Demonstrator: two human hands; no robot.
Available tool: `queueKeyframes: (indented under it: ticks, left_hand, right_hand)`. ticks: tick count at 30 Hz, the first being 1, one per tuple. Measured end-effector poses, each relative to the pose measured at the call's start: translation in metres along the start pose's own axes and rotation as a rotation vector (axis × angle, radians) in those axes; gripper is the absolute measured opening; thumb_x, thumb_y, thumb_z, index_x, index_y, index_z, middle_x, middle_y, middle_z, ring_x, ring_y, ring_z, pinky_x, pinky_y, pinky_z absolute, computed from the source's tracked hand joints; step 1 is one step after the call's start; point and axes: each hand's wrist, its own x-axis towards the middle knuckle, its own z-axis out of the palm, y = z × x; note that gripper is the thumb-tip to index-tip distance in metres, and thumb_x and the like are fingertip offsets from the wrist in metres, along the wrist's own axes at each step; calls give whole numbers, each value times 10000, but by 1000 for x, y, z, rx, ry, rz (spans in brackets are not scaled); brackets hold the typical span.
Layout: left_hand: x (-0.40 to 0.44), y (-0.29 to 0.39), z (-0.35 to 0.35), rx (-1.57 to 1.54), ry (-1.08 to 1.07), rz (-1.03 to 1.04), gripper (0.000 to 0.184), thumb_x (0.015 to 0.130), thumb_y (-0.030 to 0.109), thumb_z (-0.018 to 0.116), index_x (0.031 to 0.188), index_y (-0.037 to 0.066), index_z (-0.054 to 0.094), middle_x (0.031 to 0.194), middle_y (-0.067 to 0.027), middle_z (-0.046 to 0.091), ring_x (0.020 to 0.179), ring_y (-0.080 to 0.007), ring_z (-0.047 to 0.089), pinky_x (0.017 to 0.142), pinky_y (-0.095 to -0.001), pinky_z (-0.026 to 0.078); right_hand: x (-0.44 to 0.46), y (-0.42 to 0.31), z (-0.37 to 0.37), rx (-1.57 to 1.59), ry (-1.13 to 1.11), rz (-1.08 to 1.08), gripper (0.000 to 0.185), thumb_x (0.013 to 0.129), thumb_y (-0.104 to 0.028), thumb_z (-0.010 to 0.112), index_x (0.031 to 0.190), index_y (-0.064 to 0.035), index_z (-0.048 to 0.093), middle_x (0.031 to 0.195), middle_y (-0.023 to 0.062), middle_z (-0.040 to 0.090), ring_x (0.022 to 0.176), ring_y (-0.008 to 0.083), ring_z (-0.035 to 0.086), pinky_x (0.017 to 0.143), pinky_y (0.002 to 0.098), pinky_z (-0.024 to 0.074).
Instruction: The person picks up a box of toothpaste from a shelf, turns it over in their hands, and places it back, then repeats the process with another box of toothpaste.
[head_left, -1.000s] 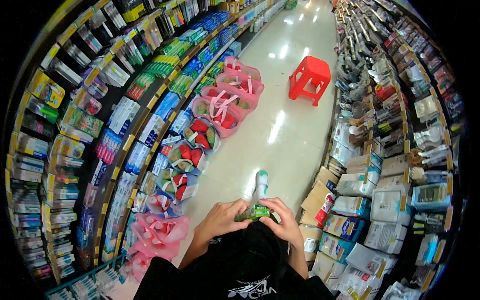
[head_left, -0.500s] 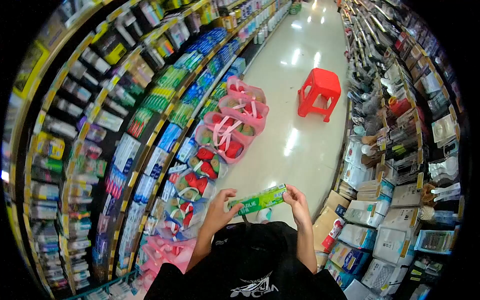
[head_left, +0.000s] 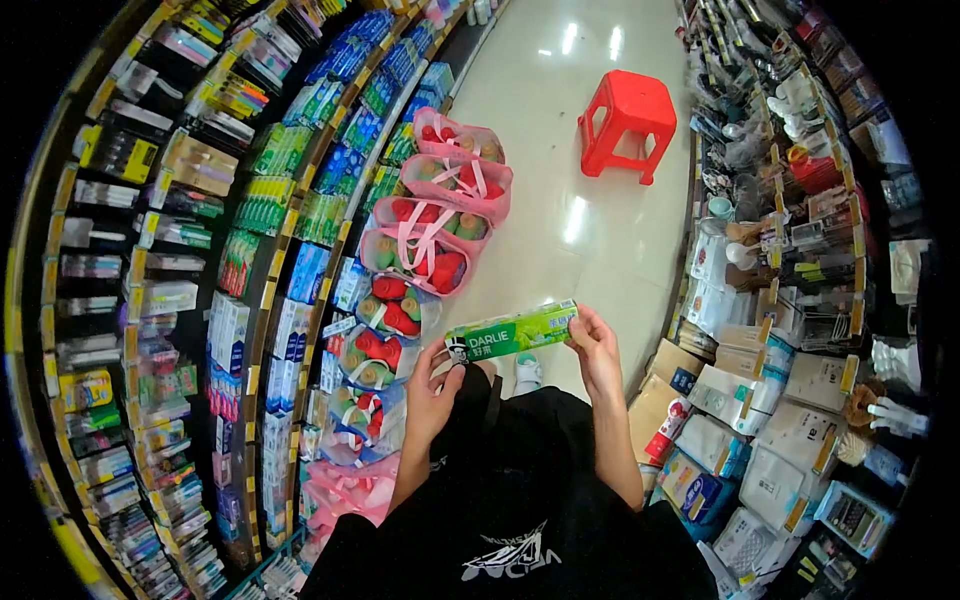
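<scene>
A long green toothpaste box [head_left: 515,335] with "DARLIE" lettering is held level in front of my black shirt, its printed front facing up toward me. My right hand [head_left: 597,352] grips its right end between thumb and fingers. At the left end, my left hand [head_left: 430,392] has its fingers curled against the box, the thumb near the lower corner. Below the box, a light shoe [head_left: 527,373] shows on the floor.
Shelves of toothpaste boxes [head_left: 265,205] and toothbrushes line my left. Pink bags [head_left: 462,180] of red and green items stand in a row beside them. A red plastic stool [head_left: 630,120] stands ahead. Kitchen goods [head_left: 740,400] fill the right shelves.
The toothpaste box has risen in view with both hands, and its front now shows more fully. The stool and bags sit higher in the picture as the view tilts down.
</scene>
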Motion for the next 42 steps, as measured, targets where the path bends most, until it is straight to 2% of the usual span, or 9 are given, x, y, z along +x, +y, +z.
queueKeyframes:
  ticks: [10,16,18,24,31,34,38,40,42]
  left_hand:
    - [123,18,-20,-104,13,-39,539,851,89,614,1333,28,383,1254,-104,479,1126,-185,492,854,-306,460]
    - [182,21,-49,-112,225,20,557,842,150,647,1333,33,412,1222,-94,427,1121,-190,461,825,-288,482]
    - [200,0,-60,-126,288,11,577,834,184,668,1335,48,416,1206,-94,403,1089,-183,458,809,-293,484]
    - [233,-13,-95,-341,411,-39,601,847,174,658,1370,94,373,1183,-97,396,1039,-178,515,797,-323,482]
    - [271,-12,-121,-350,665,92,578,837,118,662,1321,-4,369,1168,-126,457,1027,-211,547,829,-305,485]
    - [300,-45,-127,-117,743,44,552,851,147,648,1302,-24,381,1179,-154,482,1071,-235,532,835,-304,489]
    - [360,-72,-130,-45,940,-67,580,847,308,647,1279,-10,426,1125,-143,540,1086,-223,525,816,-294,478]
    - [393,-59,-152,-201,964,-145,611,822,336,671,1274,-1,436,1128,-150,547,1050,-240,540,806,-303,470]
    - [428,-68,-164,-370,990,-168,597,827,323,669,1270,-3,438,1136,-145,548,1031,-235,547,806,-305,469]
  right_hand:
    - [102,-9,55,-499,78,-206,250,870,-131,621,1078,-12,552,904,26,600,841,84,531,776,236,434]
    - [166,-17,121,-576,-145,-231,359,851,-129,628,1177,-25,521,1034,59,578,974,154,520,807,313,448]
    - [183,-18,147,-701,-148,-178,340,870,-89,577,1194,-7,515,1072,65,588,993,147,528,899,307,406]
    - [248,18,199,-826,-272,-187,431,832,-146,644,1219,-26,494,1070,65,555,985,169,495,847,316,426]
    - [330,36,272,-938,-536,-177,505,796,-174,702,1231,-49,478,1119,69,507,983,175,481,787,317,454]
    - [376,54,283,-900,-636,-133,531,806,-175,699,1262,-44,462,1094,60,529,948,147,504,765,290,457]
    - [431,54,351,-868,-839,-147,462,834,-178,672,1232,-23,497,1078,71,563,934,140,533,804,285,439]
    - [461,59,390,-904,-912,-229,455,833,-184,673,1220,-12,509,1091,70,559,949,147,533,833,293,434]
    - [502,77,412,-968,-794,-149,431,878,-226,601,1217,24,510,1158,78,550,1031,170,515,909,307,399]
